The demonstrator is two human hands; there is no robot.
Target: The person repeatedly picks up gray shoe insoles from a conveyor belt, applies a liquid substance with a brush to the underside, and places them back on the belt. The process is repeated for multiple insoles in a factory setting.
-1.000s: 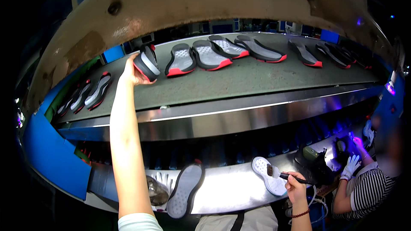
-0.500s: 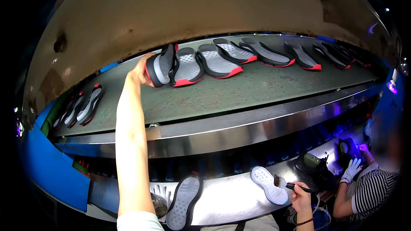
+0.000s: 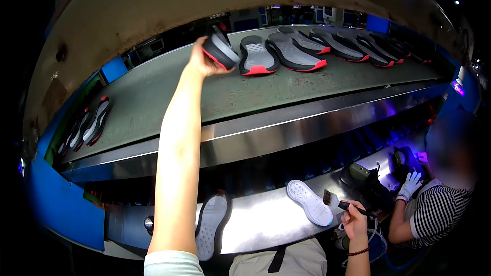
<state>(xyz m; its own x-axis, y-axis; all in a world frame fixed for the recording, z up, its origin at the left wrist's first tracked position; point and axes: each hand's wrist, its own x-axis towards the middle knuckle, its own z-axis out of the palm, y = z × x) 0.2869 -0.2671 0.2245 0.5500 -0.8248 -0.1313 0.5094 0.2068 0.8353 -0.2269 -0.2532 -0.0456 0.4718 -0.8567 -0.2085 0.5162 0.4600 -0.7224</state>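
Note:
Out over the green conveyor belt, my left hand is closed around a black and grey shoe sole with a red heel edge. The sole is tilted up; whether a second one is pressed against it I cannot tell. Right beside it on the belt lies a grey sole with a black rim and red heel. Low on the right, my right hand grips a brush by its black handle. The bristles are close to a white sole on the metal bench.
More soles form a row along the belt to the right, and several stand at its left end. A steel rail divides belt and bench. Another grey sole lies by my left forearm. A gloved co-worker sits right, near dark shoes.
My left hand has carried the sole to the right and tipped it more. The view has shifted, showing more beyond the belt. My right hand still holds the brush by the white sole.

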